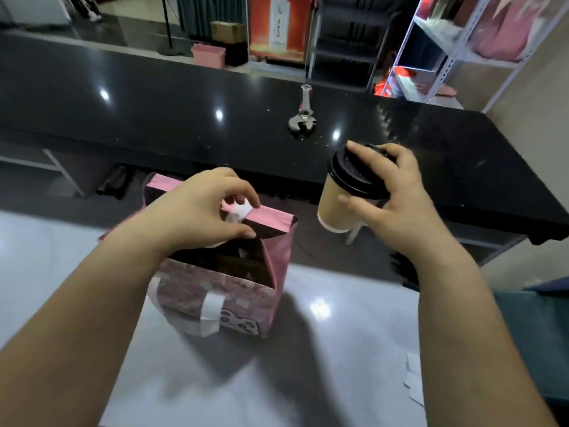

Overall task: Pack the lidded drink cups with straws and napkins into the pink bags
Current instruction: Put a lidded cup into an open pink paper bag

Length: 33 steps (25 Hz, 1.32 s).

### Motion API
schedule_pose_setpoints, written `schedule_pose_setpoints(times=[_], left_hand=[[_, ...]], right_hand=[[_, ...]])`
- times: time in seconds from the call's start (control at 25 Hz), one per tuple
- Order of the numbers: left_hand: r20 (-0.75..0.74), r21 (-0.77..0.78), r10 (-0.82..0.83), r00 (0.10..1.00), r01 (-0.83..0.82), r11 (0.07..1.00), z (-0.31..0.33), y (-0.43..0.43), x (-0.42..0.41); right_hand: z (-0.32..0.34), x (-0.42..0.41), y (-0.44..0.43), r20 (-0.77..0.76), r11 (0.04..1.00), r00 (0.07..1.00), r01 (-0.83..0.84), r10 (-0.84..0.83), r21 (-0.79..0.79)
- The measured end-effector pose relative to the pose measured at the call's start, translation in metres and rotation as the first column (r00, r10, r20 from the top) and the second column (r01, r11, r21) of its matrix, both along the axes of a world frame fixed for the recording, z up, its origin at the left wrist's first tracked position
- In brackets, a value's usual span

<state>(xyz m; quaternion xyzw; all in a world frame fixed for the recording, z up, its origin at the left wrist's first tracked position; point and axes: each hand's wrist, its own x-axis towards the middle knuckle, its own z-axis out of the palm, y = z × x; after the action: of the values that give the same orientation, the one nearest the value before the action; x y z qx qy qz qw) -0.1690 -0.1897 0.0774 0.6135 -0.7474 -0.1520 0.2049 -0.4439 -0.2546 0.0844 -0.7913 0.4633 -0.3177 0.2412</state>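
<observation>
- Two bare forearms are seen entering from the bottom edge, one at each side of the frame.
- A pink bag [278, 257] is stood open on a pale glossy surface [338, 380] at lower centre, with a white handle [212, 306] hung down its near face; what lies in its dark inside cannot be told.
- The bag's far rim is pinched between thumb and fingers of the left hand [203, 211], just left of centre.
- A tan paper cup [337, 204] with a black lid [354, 177] is held tilted in the air right of centre, beside the bag's top and apart from it.
- The cup is gripped round its lid by the curled fingers and thumb of the right hand [391, 192].
- A black counter [138, 112] is spread across the middle of the frame, and a wrench [303, 115] is laid on it above the cup.
- A pink tub [208, 55], a red poster [278, 26] and a white shelf rack [455, 57] are seen along the top, the rack at upper right.
</observation>
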Motion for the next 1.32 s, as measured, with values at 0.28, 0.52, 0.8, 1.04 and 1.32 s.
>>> schedule_pose_setpoints(times=[0.28,0.52,0.8,1.04,1.32], left_hand=[[0.200,0.268,-0.245,0.948,0.188,0.945,-0.007,-0.011,0.083],[0.199,0.230,-0.455,0.868,0.410,0.882,-0.026,-0.028,0.096],[0.306,0.254,-0.470,0.828,0.405,0.878,-0.041,-0.021,0.099],[0.370,0.248,-0.464,0.805,0.395,0.884,-0.045,-0.016,0.095],[0.382,0.235,-0.443,0.811,0.378,0.895,-0.045,-0.018,0.092]], right_hand=[[0.041,0.097,0.033,0.091,0.999,0.996,-0.010,0.013,-0.032],[0.008,0.160,0.069,-0.043,0.995,0.998,0.048,-0.044,0.090],[-0.039,0.184,0.088,-0.606,0.983,0.791,0.165,-0.085,0.076],[-0.046,0.175,0.064,-0.909,0.963,0.409,0.267,-0.084,0.031],[-0.072,0.185,0.048,-0.812,0.969,0.575,0.125,0.104,0.212]])
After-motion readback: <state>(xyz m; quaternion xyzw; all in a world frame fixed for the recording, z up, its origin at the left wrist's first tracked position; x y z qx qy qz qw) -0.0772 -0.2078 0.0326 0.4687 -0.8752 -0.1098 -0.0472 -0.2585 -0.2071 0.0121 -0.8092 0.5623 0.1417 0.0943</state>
